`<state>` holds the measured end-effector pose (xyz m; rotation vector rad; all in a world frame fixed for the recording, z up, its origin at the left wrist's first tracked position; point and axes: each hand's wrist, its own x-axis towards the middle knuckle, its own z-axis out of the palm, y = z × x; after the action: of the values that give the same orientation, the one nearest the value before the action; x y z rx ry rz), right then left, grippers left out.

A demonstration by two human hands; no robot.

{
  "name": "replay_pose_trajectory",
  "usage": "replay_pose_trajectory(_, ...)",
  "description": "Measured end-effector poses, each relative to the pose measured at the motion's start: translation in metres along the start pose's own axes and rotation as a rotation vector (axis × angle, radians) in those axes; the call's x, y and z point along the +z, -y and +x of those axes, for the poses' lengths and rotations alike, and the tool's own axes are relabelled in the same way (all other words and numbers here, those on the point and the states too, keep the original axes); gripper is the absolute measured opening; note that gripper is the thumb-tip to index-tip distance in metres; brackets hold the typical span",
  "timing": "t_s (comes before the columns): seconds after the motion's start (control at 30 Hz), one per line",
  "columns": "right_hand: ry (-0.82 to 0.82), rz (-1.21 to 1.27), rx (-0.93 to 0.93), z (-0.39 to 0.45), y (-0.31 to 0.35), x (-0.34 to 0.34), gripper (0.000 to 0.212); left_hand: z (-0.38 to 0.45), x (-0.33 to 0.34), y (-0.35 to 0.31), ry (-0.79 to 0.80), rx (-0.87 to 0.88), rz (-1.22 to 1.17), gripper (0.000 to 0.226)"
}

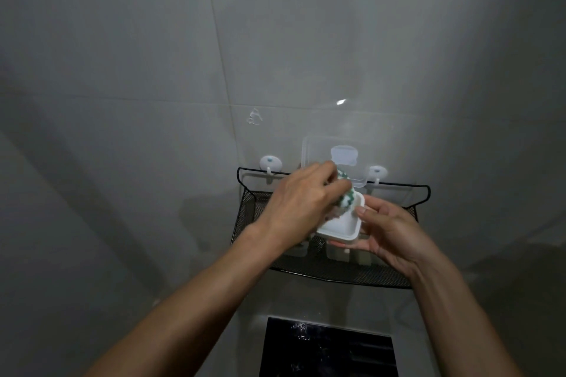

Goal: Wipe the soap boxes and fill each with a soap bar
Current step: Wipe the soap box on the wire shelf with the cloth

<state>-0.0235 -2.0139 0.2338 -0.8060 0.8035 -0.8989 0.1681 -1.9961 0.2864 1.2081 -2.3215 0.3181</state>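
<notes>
Grey tiled wall, dim light. Black mesh wall basket hung on two white hooks; clear lid raised behind. Right hand clasps a white soap box above the basket, thumb on its rim. Left hand pinches a green-and-white cloth bunched inside the box. Judged: wiping under way; no soap bar seen, filling still ahead. Other boxes in basket indistinct. No legible writing.
</notes>
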Motion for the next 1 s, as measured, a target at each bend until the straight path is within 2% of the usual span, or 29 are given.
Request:
replay_pose_trajectory(0.1,0.041,0.003,-0.017,-0.001,0.002,0.001,0.041,0.005,0.015,-0.005,-0.005,0.060,0.040,0.013)
replay_pose_trajectory(0.23,0.029,-0.008,-0.038,-0.005,0.004,-0.005,0.045,0.006,0.024,0.000,-0.034,0.048,0.121,0.012)
replay_pose_trajectory(0.37,-0.016,-0.017,-0.080,-0.010,0.007,-0.012,0.050,0.007,0.021,0.003,-0.049,-0.086,0.101,0.013)
replay_pose_trajectory(0.47,-0.031,-0.037,-0.105,-0.012,0.008,-0.015,0.052,0.005,0.022,0.006,0.007,-0.221,0.069,0.022)
replay_pose_trajectory(0.67,-0.087,-0.018,-0.158,-0.009,0.002,-0.011,0.046,0.007,0.024,0.005,-0.006,-0.554,-0.193,0.016)
replay_pose_trajectory(0.83,-0.141,0.061,-0.184,-0.006,0.001,-0.014,0.032,-0.002,0.028,0.001,0.018,-0.655,-0.189,0.018)
replay_pose_trajectory(1.0,-0.100,0.068,-0.141,-0.007,0.003,-0.017,0.037,-0.001,0.030,0.001,0.027,-0.680,-0.116,0.024)
